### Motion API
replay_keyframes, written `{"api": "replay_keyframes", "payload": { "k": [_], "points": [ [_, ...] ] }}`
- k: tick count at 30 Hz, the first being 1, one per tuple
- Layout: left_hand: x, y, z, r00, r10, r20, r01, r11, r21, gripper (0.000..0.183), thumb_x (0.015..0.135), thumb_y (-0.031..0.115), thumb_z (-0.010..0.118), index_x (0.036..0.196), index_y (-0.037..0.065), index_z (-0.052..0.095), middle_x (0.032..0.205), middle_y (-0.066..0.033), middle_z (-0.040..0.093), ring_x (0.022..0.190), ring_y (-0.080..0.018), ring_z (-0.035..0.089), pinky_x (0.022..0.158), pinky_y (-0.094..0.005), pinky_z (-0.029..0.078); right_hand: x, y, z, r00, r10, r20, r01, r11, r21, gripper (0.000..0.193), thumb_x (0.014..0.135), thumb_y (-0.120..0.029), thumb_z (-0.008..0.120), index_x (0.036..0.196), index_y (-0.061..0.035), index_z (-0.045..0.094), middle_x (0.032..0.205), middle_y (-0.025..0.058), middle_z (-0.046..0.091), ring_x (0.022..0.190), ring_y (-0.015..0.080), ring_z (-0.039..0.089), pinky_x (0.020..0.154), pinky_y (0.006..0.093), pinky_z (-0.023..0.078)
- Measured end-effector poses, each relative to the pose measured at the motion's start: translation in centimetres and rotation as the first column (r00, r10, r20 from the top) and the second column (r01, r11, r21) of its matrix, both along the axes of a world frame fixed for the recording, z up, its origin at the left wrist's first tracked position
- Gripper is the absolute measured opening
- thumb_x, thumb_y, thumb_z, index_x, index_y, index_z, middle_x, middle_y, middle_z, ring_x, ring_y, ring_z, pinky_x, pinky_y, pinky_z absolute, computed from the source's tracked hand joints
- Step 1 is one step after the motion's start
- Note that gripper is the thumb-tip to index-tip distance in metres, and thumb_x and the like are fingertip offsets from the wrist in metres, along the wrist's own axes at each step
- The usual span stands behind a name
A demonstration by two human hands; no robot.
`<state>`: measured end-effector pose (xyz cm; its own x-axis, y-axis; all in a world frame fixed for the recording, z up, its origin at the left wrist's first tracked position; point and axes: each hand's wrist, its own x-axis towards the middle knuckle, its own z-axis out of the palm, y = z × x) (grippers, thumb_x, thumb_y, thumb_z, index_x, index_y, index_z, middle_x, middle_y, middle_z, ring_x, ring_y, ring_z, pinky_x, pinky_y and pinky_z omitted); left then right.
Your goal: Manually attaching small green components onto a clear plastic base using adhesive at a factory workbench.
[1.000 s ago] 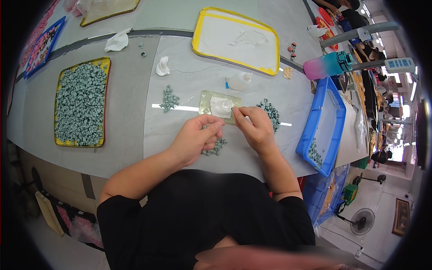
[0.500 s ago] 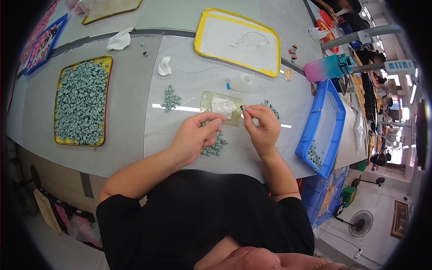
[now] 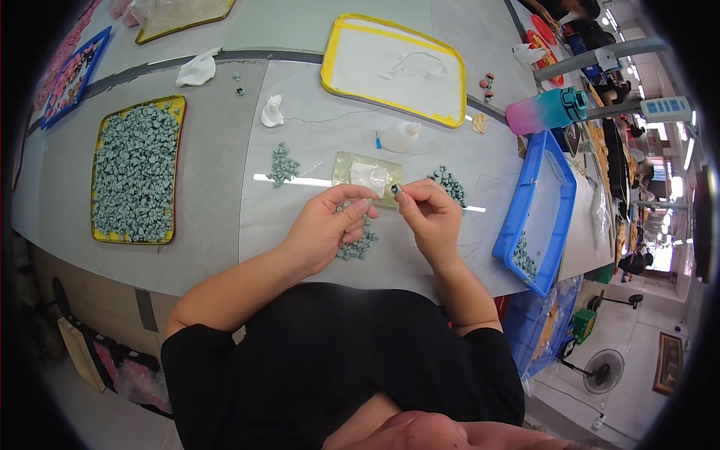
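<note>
Pale green with a dark spot, a small piece (image 3: 396,190) sits pinched between the thumb and forefinger of the right hand (image 3: 429,214), over the near edge of a clear yellowish pad (image 3: 345,166). Half a second ago that hand was farther to the right; now it has come in closer to the left hand (image 3: 326,225), bringing the piece with it. The left hand looks much as it did, thumb and forefinger narrowed together, though from here I can't tell whether they grip anything.

Just beside the left hand, a near heap (image 3: 360,246) of green pieces lies on the desk (image 3: 210,187). The pad carries a white sheet (image 3: 361,176) with something round and clear on it. A second heap (image 3: 283,166) is off to the left of the pad, and a third (image 3: 448,186) lies just past the right hand.

Over to the right, a long blue bin (image 3: 517,199) has a few green pieces gathered in its near end. On the left, a yellow tray (image 3: 178,112) is packed with them. Beyond the pad lies a white squeeze bottle (image 3: 400,138), and farther back a yellow-rimmed tray (image 3: 367,67) shows a pale lining. At the far left, a blue tray (image 3: 103,37) holds pink and dark pieces.
</note>
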<state>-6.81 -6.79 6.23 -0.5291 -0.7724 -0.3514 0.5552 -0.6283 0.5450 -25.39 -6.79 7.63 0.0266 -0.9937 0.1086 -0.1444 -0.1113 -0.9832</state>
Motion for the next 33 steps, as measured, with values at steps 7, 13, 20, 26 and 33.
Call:
{"api": "replay_keyframes", "payload": {
  "k": [7, 13, 20, 26, 33],
  "points": [
    [-0.1, 0.1, 0.2, 0.993, -0.059, -0.100, 0.064, 0.997, 0.051, 0.011, 0.097, 0.018, 0.044, 0.094, 0.007, 0.045, 0.076, -0.0030, 0.051, 0.056, -0.0068, 0.034, 0.049, -0.0205, 0.029, 0.5, 0.3, 0.7, 0.939, -0.046, -0.342, -0.087, 0.927, -0.364, 0.019, 0.068, 0.006, 0.069, 0.086, 0.0001, 0.066, 0.080, 0.0083, 0.063, 0.068, 0.0172, 0.060, 0.060, 0.0258, 0.047],
    [-0.1, 0.2, 1.0, 0.988, -0.109, -0.114, 0.121, 0.987, 0.108, 0.023, 0.098, 0.026, 0.042, 0.084, 0.008, 0.044, 0.061, 0.0037, 0.036, 0.051, -0.0056, 0.028, 0.044, -0.0216, 0.022, 0.9, 0.5, 0.9, 0.880, -0.077, -0.469, -0.222, 0.806, -0.549, 0.027, 0.063, 0.007, 0.072, 0.088, 0.0015, 0.066, 0.080, 0.0094, 0.062, 0.068, 0.0207, 0.060, 0.058, 0.0283, 0.047],
    [0.0, 0.5, 0.9, 0.988, -0.144, -0.064, 0.147, 0.988, 0.053, 0.027, 0.099, 0.028, 0.039, 0.081, 0.008, 0.043, 0.057, 0.0033, 0.032, 0.049, -0.0065, 0.028, 0.044, -0.0220, 0.023, 1.0, 0.5, 1.2, 0.838, -0.081, -0.540, -0.354, 0.673, -0.649, 0.028, 0.061, 0.011, 0.070, 0.087, 0.0044, 0.064, 0.079, 0.0104, 0.061, 0.068, 0.0213, 0.059, 0.057, 0.0283, 0.047],
    [-0.3, 0.7, 0.9, 0.993, -0.118, -0.015, 0.118, 0.993, 0.020, 0.025, 0.098, 0.027, 0.042, 0.083, 0.008, 0.043, 0.059, 0.0032, 0.034, 0.051, -0.0063, 0.030, 0.045, -0.0215, 0.024, 1.0, 0.4, 1.0, 0.824, -0.079, -0.561, -0.380, 0.656, -0.652, 0.027, 0.061, 0.010, 0.070, 0.087, 0.0060, 0.064, 0.080, 0.0122, 0.061, 0.066, 0.0225, 0.059, 0.057, 0.0299, 0.047],
    [-0.7, 1.3, 0.5, 0.999, -0.031, 0.030, 0.033, 0.998, -0.058, 0.021, 0.097, 0.026, 0.044, 0.085, 0.008, 0.045, 0.062, 0.0034, 0.037, 0.053, -0.0056, 0.032, 0.046, -0.0208, 0.027, 1.3, 0.7, 0.3, 0.808, -0.096, -0.581, -0.409, 0.618, -0.671, 0.036, 0.059, 0.001, 0.073, 0.092, 0.0061, 0.063, 0.086, 0.0126, 0.061, 0.068, 0.0228, 0.058, 0.056, 0.0318, 0.045]
  ]
}}
